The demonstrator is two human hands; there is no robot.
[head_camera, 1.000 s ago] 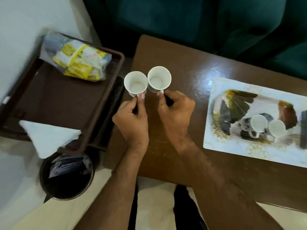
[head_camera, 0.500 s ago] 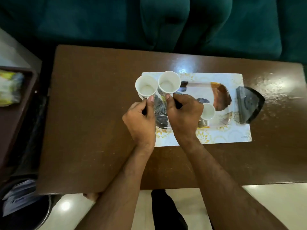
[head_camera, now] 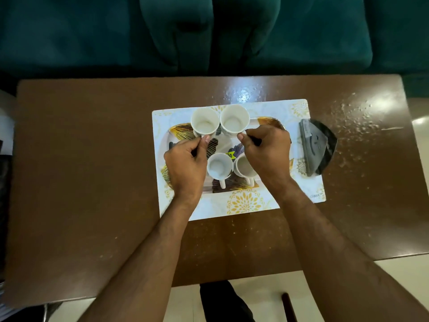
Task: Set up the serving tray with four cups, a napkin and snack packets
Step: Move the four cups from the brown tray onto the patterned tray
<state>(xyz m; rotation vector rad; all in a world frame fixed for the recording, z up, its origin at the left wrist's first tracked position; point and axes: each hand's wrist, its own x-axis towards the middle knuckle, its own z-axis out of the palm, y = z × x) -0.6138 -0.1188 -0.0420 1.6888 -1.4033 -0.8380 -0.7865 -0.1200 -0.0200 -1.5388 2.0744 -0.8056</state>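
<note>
A patterned serving tray [head_camera: 269,122] lies on a floral placemat [head_camera: 243,203] in the middle of the brown table [head_camera: 81,170]. My left hand [head_camera: 185,166] grips the handle of a white cup [head_camera: 205,123] over the tray's far left. My right hand [head_camera: 267,154] grips the handle of a second white cup [head_camera: 234,120] beside it; the two cups touch. Two more white cups stand on the tray's near side: one [head_camera: 219,168] between my hands, one [head_camera: 243,167] partly under my right hand. Napkin and snack packets are out of view.
A dark grey wedge-shaped object [head_camera: 316,147] lies at the placemat's right edge. A dark green sofa [head_camera: 209,31] runs along the table's far side. Pale floor shows at the near edge, where a dark stick [head_camera: 289,307] stands.
Both hands carried the two cups from beside the brown side tray on the left across to the serving tray. The view swung right with them, so the side tray and packets left the frame.
</note>
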